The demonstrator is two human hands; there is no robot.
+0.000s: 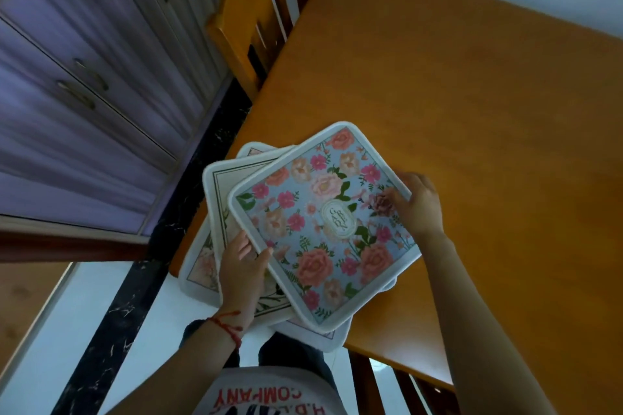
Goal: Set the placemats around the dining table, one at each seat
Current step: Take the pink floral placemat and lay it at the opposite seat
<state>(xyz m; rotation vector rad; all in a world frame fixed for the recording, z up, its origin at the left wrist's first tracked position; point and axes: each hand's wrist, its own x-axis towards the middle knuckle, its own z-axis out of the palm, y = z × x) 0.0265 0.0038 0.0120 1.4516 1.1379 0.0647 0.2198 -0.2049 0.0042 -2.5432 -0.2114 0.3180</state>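
Observation:
A fanned stack of square placemats hangs over the near left corner of the wooden dining table (pixel 472 84). On top lies a blue mat with pink flowers (pixel 323 222). Cream floral mats (pixel 224 189) stick out beneath it to the left and below. My left hand (pixel 241 271) grips the stack at its left edge, thumb on the blue mat's rim. My right hand (pixel 416 204) pinches the blue mat's right corner, thumb on top and fingers curled under it.
A wooden chair (pixel 256 10) stands at the table's far left side. Another chair's back (pixel 404 384) shows below the near edge. Purple cabinet doors (pixel 84 94) fill the left. A black marble strip (pixel 111 330) crosses the white floor.

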